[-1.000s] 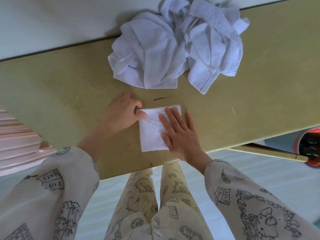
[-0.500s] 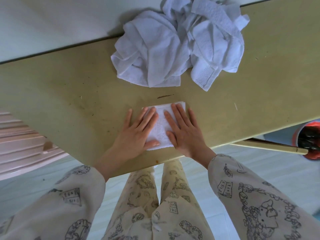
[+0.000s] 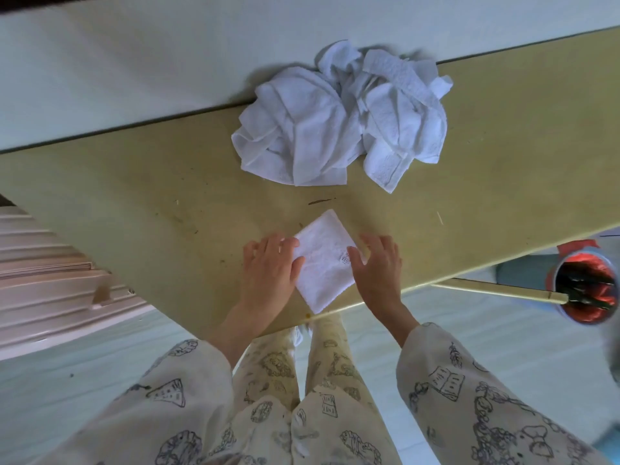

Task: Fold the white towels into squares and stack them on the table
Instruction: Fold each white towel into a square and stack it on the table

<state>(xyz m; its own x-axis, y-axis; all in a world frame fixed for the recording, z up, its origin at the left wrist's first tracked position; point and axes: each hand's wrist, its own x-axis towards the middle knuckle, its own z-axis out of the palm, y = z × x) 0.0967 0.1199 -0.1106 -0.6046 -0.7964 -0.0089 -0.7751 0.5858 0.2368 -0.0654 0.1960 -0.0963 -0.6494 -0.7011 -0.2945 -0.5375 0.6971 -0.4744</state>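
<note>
Pink slatted object point(image 3: 43, 273) seen past the tabletop's left edge, partly hidden beneath it. Tabletop point(image 3: 141, 182): tan, scuffed, a dark streak noted near its middle.

Left hand point(image 3: 268, 270) laid at the near edge of the tabletop, palm down. Fingers point(image 3: 255, 246) loosely bent and close together; the thumb and the forefinger are set against the left edge of the folded towel point(image 3: 323, 263). Whether the towel is pinched or only touched cannot be told.

Folded towel found at the near edge of the tabletop, between the two hands. It is folded into a small white square, turned corner-on like a diamond, its near corner just reaching the tabletop's edge. It lies flat.

Heap of towels point(image 3: 339, 129) left unfolded at the far edge of the tabletop, against the pale wall point(image 3: 134, 72), well apart from the folded one.

Right hand point(image 3: 379, 266) placed against the right edge of the folded towel, the thumb lying on the cloth, the fingers point(image 3: 375, 241) slightly curled and close together on the tabletop.

Patterned sleeves and trousers seen below. A red-lined bin point(image 3: 583, 290) stands on the floor past the near right edge.
</note>
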